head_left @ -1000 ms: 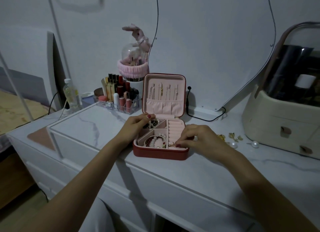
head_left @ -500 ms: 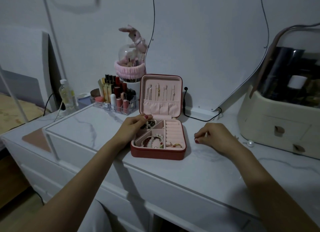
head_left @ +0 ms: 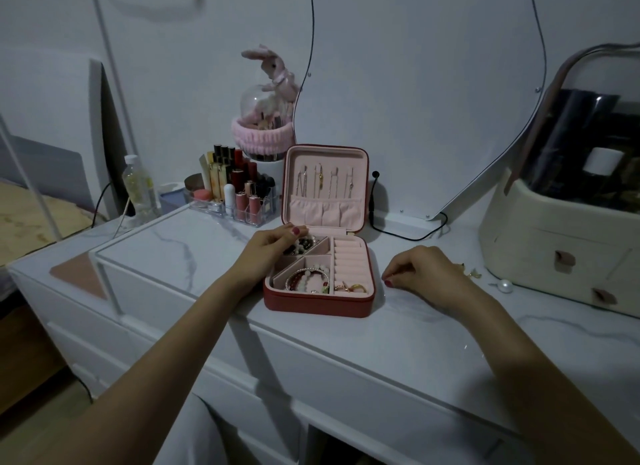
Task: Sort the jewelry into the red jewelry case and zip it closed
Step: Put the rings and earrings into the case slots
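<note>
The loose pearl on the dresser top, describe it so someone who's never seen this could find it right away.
Start at the big cream cosmetics box on the right of the white dresser top. Just in front of its lower left corner lies the pearl, right of the right hand. It is round, white and glossy, unlike the small gold pieces beside it.

Glossy marbled tabletop; case lined in matt pink cloth.

The scene is dimly, coolly lit; soft shadows are cast leftward, and edges are bent by wide-angle distortion.
</note>
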